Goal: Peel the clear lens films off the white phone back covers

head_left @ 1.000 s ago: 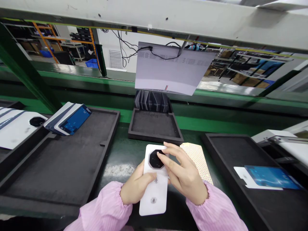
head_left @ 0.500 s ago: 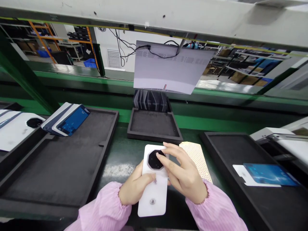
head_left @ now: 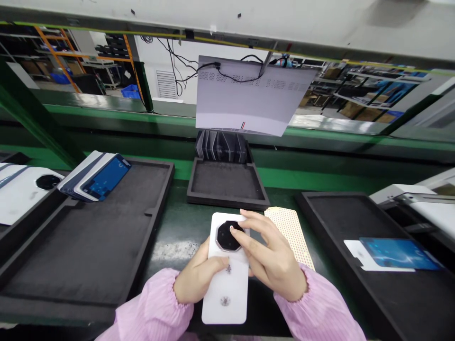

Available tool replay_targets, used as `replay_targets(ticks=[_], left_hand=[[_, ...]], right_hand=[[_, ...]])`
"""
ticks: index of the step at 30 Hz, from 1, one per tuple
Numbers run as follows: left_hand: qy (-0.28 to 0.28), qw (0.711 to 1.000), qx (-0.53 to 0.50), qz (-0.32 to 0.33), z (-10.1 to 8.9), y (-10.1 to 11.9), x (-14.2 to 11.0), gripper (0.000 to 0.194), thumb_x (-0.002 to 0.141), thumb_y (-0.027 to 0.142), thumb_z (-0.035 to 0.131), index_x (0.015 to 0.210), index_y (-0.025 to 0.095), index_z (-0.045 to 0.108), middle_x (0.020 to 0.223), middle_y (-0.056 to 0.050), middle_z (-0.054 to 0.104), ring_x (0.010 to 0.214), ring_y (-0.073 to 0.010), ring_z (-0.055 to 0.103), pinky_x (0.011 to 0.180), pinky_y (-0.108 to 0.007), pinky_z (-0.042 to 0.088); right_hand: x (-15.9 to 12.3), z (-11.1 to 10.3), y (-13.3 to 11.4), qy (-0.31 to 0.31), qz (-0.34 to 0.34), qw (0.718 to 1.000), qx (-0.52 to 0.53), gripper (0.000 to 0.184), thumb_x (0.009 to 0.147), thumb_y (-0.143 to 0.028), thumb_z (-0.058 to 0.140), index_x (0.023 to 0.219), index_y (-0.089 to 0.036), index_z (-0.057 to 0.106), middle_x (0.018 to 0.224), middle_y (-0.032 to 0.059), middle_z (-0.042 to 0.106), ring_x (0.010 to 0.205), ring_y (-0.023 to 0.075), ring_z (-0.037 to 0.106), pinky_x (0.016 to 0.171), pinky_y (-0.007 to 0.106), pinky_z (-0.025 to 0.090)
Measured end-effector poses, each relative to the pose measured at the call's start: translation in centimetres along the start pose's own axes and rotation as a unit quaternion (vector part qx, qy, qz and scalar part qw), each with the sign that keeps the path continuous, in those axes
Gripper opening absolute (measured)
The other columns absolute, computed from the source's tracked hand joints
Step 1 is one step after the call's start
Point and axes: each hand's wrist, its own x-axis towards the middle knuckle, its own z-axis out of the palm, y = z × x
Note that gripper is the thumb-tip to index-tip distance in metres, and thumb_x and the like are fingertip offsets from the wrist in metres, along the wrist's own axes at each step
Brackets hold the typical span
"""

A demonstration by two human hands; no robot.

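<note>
A white phone back cover [head_left: 224, 310] with a black octagonal camera section [head_left: 227, 239] and two dark speckled marks lies upright in front of me. My left hand [head_left: 197, 279] grips it from the left, thumb flat on its face and the other fingers mostly hidden behind. My right hand [head_left: 273, 255] reaches over from the right, its fingers spread and stretched out. One of its fingertips touches the camera section, beside a tiny pale round dot [head_left: 231, 228] with a reddish centre. The right thumb is hidden.
A sheet of rows of small dots [head_left: 286, 227] lies right of the cover. Black trays flank me, the left tray [head_left: 88, 251] holding stacked covers [head_left: 94, 175], the right tray [head_left: 341, 213] a blue-filmed panel [head_left: 398, 253]. A centre tray [head_left: 227, 182] holds dark stacked pieces below a monitor [head_left: 249, 102].
The view has shifted slightly. The cover's lower end is a little nearer the bottom of the view; both hands keep nearly the same hold and place.
</note>
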Motion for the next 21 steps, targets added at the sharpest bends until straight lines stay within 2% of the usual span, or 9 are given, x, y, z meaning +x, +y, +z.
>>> replay_targets(ticks=[6, 14, 21], left_hand=[[0.006, 1.0, -0.005, -0.006, 0.1, 0.3, -0.1, 0.045, 0.072, 0.019, 0.06, 0.115, 0.017, 0.052, 0.081, -0.004, 0.065, 0.07, -0.0161, 0.058, 0.062, -0.026, 0.046], [0.003, 1.0, -0.011, -0.008, 0.2, 0.4, -0.1, 0.041, 0.07, 0.018, 0.06, 0.111, 0.017, 0.054, 0.081, -0.004, 0.065, 0.068, -0.0167, 0.059, 0.062, -0.027, 0.046], [0.013, 1.0, -0.01, -0.013, 0.2, 0.4, -0.1, 0.041, 0.072, 0.018, 0.059, 0.112, 0.019, 0.054, 0.082, -0.003, 0.066, 0.069, -0.0161, 0.059, 0.063, -0.026, 0.046]], right_hand=[[-0.1, 0.3, -0.4, 0.032, 0.014, 0.999, 0.001, 0.035, 0.077, 0.003, 0.048, 0.104, -0.015, 0.062, 0.104, 0.0132, 0.054, 0.111, 0.0302, 0.052, 0.082, 0.049, 0.054], [-0.2, 0.3, -0.4, 0.033, 0.025, 0.999, -0.004, 0.035, 0.08, 0.0, 0.047, 0.109, -0.016, 0.06, 0.107, 0.0138, 0.055, 0.113, 0.0304, 0.052, 0.082, 0.049, 0.055], [-0.2, 0.5, -1.2, 0.035, 0.035, 0.997, -0.055, 0.035, 0.079, -0.001, 0.049, 0.107, -0.016, 0.061, 0.109, 0.0144, 0.053, 0.114, 0.0322, 0.05, 0.083, 0.052, 0.053]])
